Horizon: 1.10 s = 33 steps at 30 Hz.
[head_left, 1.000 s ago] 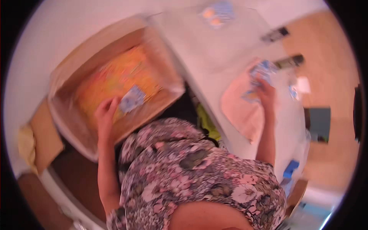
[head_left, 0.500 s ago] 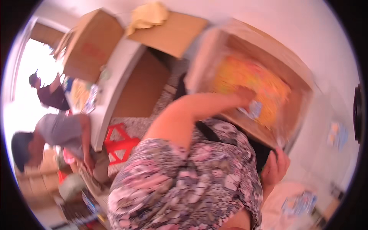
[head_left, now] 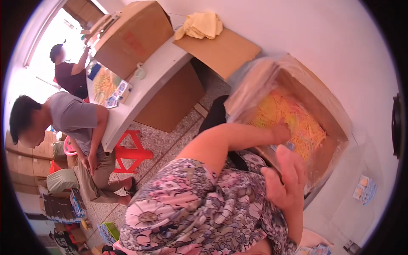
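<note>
My left hand (head_left: 281, 132) reaches into a large cardboard box (head_left: 338, 151) and rests at a heap of thin orange and yellow strips (head_left: 306, 125). Its fingers are partly hidden and blurred, so their grip is unclear. A blue and white packet (head_left: 290, 145) shows just below that hand, partly covered by my right hand. Clear plastic lining (head_left: 255, 87) hangs over the box's rim. My right hand (head_left: 285, 180) is raised in front of the box's near edge, with fingers and thumb apart and nothing visible in them.
A white table (head_left: 146, 91) to the left carries a big carton (head_left: 134, 38), a pale cup (head_left: 139, 71) and more strips (head_left: 105, 85). A person in grey (head_left: 72, 112) sits beside a red stool (head_left: 134, 151); another person (head_left: 70, 72) is beyond. Packets (head_left: 364, 190) lie at right.
My right hand has risen from beside the box's near corner to in front of its near edge. My left hand remains in the box. The whole view has shifted and turned.
</note>
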Each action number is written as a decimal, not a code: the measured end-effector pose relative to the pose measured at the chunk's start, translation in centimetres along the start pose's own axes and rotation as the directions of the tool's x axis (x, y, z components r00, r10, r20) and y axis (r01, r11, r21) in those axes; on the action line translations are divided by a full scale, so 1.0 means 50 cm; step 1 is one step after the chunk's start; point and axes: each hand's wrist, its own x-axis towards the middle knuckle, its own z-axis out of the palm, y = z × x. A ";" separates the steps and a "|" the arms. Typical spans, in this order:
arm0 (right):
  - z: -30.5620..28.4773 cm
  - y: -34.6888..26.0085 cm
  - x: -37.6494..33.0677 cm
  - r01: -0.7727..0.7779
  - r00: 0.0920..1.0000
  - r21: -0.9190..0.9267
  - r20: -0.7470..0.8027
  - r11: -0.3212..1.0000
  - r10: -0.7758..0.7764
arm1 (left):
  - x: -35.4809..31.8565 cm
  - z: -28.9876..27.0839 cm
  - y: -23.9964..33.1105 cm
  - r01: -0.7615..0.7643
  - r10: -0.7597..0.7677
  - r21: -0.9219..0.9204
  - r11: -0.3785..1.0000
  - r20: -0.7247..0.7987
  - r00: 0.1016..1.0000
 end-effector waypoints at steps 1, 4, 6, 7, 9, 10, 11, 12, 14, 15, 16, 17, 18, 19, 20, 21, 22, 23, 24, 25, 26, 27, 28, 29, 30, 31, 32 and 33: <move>0.002 0.005 0.005 -0.024 0.999 -0.022 0.020 0.999 0.025 | 0.004 0.015 -0.007 0.040 -0.040 -0.006 0.999 0.049 0.998; -0.005 0.040 0.004 -0.181 0.983 -0.056 -0.009 0.982 0.181 | 0.040 0.101 -0.066 0.255 -0.256 -0.066 0.965 -0.010 0.967; 0.032 0.141 -0.119 -0.500 0.863 -0.172 -0.021 0.848 0.505 | -0.031 0.011 -0.072 0.076 -0.084 -0.068 0.995 -0.117 0.990; 0.039 0.179 -0.162 -0.632 0.771 -0.160 -0.029 0.759 0.636 | -0.045 -0.041 -0.075 0.080 -0.076 -0.055 0.995 0.071 0.995; 0.045 0.213 -0.219 -0.857 0.505 0.117 -0.008 0.502 0.863 | -0.051 -0.053 -0.086 0.110 -0.113 0.035 0.993 0.090 0.990; 0.051 0.226 -0.250 -0.869 0.487 0.088 -0.024 0.487 0.873 | -0.055 -0.065 -0.089 0.105 -0.098 -0.087 0.991 0.083 0.992; 0.056 0.235 -0.281 -0.865 0.499 -0.055 0.006 0.498 0.867 | -0.058 -0.083 -0.089 0.100 -0.086 -0.205 0.974 0.079 0.993; 0.058 0.239 -0.294 -0.841 0.508 -0.190 0.047 0.507 0.860 | -0.064 -0.102 -0.088 0.079 -0.065 -0.217 0.973 0.073 0.995; 0.074 0.244 -0.296 -0.866 0.399 -0.244 0.188 0.436 0.897 | -0.085 -0.131 -0.090 0.083 -0.040 -0.700 0.709 0.078 0.996; 0.084 0.245 -0.290 -0.879 0.279 -0.292 0.327 0.377 0.903 | -0.097 -0.128 -0.092 0.077 -0.035 -0.706 0.704 0.074 0.997; 0.091 0.243 -0.279 -0.878 0.275 -0.300 0.325 0.374 0.905 | -0.111 -0.124 -0.094 0.007 0.008 -0.772 0.635 0.015 1.000; 0.097 0.241 -0.264 -0.938 0.216 -0.161 0.427 0.309 0.878 | -0.123 -0.122 -0.096 -0.063 0.039 -0.828 0.557 -0.050 0.998; 0.102 0.242 -0.255 -0.976 0.168 -0.027 0.528 0.215 0.833 | -0.132 -0.112 -0.095 -0.067 0.040 -0.831 0.551 -0.054 0.998; 0.106 0.249 -0.250 -0.976 0.163 -0.035 0.528 0.213 0.833 | -0.140 -0.101 -0.092 -0.050 -0.005 -0.879 0.474 -0.060 0.998; 0.112 0.253 -0.247 -0.971 0.193 -0.020 0.528 0.240 0.827 | -0.149 -0.101 -0.091 -0.032 -0.047 -0.921 0.388 -0.054 0.997; 0.117 0.260 -0.246 -0.964 0.223 -0.006 0.527 0.266 0.820 | -0.152 -0.104 -0.097 -0.030 -0.043 -0.925 0.380 -0.050 0.998; 0.121 0.279 -0.248 -0.966 0.212 -0.012 0.530 0.258 0.821 | -0.154 -0.106 -0.107 -0.003 -0.079 -0.878 0.479 -0.046 0.996; 0.121 0.308 -0.258 -0.967 0.246 0.103 0.616 0.234 0.748 | -0.157 -0.116 -0.113 0.022 -0.107 -0.820 0.571 -0.048 0.993; 0.124 0.340 -0.270 -0.957 0.291 0.216 0.689 0.194 0.664 | -0.168 -0.119 -0.118 0.020 -0.099 -0.826 0.563 -0.043 0.994; 0.123 0.375 -0.291 -0.950 0.305 0.131 0.561 0.282 0.769 | -0.174 -0.122 -0.120 0.037 -0.123 -0.761 0.648 -0.056 0.991; 0.115 0.417 -0.314 -0.934 0.334 0.025 0.416 0.357 0.846 | -0.171 -0.123 -0.122 0.053 -0.148 -0.687 0.725 -0.079 0.986; 0.106 0.450 -0.323 -0.835 0.244 -0.408 0.328 0.369 0.913 | -0.172 -0.121 -0.123 0.046 -0.142 -0.695 0.718 -0.082 0.986; 0.101 0.476 -0.334 -0.582 0.200 -0.763 0.204 0.283 0.958 | -0.171 -0.118 -0.124 0.090 -0.125 -0.713 0.696 0.004 0.992; 0.112 0.492 -0.348 -0.577 0.192 -0.768 0.205 0.280 0.960 | -0.173 -0.114 -0.125 0.140 -0.106 -0.725 0.674 0.093 0.990; 0.123 0.504 -0.363 -0.522 0.204 -0.824 0.129 0.219 0.970 | -0.171 -0.114 -0.126 0.134 -0.100 -0.733 0.667 0.090 0.991; 0.133 0.511 -0.380 -0.466 0.223 -0.871 0.052 0.153 0.973 | -0.168 -0.114 -0.127 0.109 -0.081 -0.739 0.665 0.074 0.994; 0.146 0.514 -0.394 -0.458 0.221 -0.876 0.056 0.154 0.974 | -0.166 -0.112 -0.130 0.088 -0.067 -0.744 0.662 0.058 0.996; 0.157 0.514 -0.405 -0.385 0.324 -0.908 0.037 0.167 0.945 | -0.165 -0.109 -0.132 0.086 -0.069 -0.751 0.654 0.055 0.996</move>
